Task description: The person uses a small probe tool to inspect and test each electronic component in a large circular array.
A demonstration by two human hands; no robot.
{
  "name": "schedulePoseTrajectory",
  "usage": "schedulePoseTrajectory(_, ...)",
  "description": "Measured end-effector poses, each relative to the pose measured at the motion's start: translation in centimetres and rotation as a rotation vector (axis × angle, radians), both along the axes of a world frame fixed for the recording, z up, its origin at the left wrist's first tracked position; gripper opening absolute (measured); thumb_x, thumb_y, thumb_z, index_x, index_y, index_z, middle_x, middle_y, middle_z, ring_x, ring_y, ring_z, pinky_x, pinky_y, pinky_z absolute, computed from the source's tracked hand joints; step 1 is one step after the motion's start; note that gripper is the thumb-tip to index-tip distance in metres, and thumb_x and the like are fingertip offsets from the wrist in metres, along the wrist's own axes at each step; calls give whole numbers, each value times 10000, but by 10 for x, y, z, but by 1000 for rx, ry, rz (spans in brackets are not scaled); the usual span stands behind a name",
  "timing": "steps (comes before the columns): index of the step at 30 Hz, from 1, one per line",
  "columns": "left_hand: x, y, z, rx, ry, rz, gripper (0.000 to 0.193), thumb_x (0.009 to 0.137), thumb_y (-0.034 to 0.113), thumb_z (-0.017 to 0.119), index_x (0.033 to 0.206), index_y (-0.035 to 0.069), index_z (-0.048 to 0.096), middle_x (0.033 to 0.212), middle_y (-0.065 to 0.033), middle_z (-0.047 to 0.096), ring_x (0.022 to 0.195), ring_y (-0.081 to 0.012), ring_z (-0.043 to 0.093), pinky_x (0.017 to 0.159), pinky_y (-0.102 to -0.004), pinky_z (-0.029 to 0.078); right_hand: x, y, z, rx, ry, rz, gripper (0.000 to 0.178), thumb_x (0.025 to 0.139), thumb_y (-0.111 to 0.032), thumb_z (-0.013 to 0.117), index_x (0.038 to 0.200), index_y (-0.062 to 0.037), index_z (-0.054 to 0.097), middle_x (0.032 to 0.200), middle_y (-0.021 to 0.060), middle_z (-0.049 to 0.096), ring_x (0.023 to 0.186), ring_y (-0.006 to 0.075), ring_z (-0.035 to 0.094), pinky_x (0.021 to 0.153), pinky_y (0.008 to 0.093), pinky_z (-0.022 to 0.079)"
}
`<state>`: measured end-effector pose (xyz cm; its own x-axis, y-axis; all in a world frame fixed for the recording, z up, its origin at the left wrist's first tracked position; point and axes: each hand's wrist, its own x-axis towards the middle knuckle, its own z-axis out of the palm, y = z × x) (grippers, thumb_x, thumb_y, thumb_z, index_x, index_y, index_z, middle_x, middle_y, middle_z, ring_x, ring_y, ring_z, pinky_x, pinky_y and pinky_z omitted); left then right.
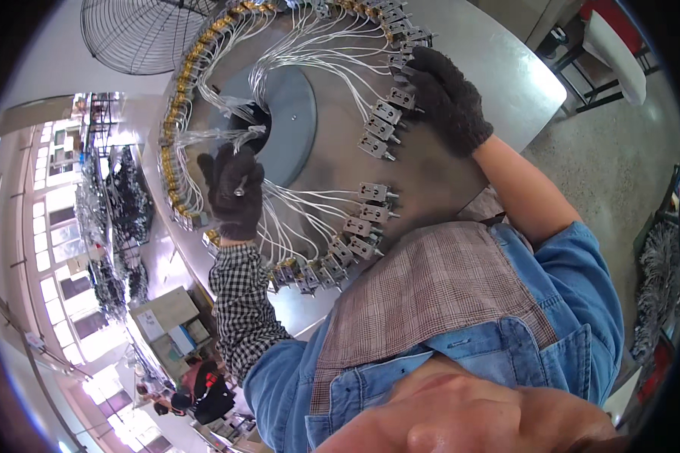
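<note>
My left hand (236, 192), in a dark knit glove, is closed beside the gathered white wires (261, 75). A small shiny metal part (239, 189) sticks out between its fingers; the rest of that part is hidden. Across the table my right hand (449, 102), gloved alike, has bent fingertips on the row of small metal blocks (386, 113) with short shafts. The glove covers the block at its fingertips in part. White wires run from the blocks to the middle of a grey round disc (302, 124), where a dark opening shows.
Yellowish parts (175, 113) with wires line the table's left curve. A wire fan guard (136, 34) stands at the far left. The metal table (499, 60) has a bare corner on the right, near a stool (612, 57). Another person (208, 392) is at the lower left.
</note>
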<state>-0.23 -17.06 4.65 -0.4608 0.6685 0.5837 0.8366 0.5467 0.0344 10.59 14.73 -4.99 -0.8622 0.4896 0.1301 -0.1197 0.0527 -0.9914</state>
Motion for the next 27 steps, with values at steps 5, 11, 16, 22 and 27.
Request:
schedulePoseTrajectory(5,-27,4,-19,-9,53,-128,227,750,130,665,966,114,597,938,-91,627,968,-309,561,931,-456,370,-21,14,-4,2,57,-47,388,861,-250,544,1212,-94,491,1113,112,580,1036,206,546,897,313,414)
schedulePoseTrajectory(11,-49,56,-4,-36,35,-127,284,723,115,656,968,135,513,912,-65,583,974,-295,532,863,-491,383,-34,38,16,140,42,-72,394,855,-253,550,1212,-95,497,1123,102,576,1054,196,535,902,314,412)
schedulePoseTrajectory(16,-59,102,1,68,86,-12,224,722,102,671,925,109,574,863,-107,594,868,-326,551,755,-430,451,-48,57,50,52,-24,-30,405,865,-234,524,1224,-53,474,1133,111,551,1055,192,521,911,314,405)
schedulePoseTrajectory(22,-54,136,14,-122,134,-18,196,758,142,644,932,94,568,940,-63,581,881,-270,550,829,-400,418,-85,87,45,-128,61,69,395,857,-251,561,1212,-89,497,1174,72,535,1084,195,517,889,324,446)
schedulePoseTrajectory(27,-53,149,13,204,-690,12,127,821,109,578,920,32,558,987,-33,586,950,-199,546,882,-379,394,-93,94,38,-80,-22,112,388,857,-268,559,1192,-79,511,1122,101,564,1048,204,540,880,329,442)
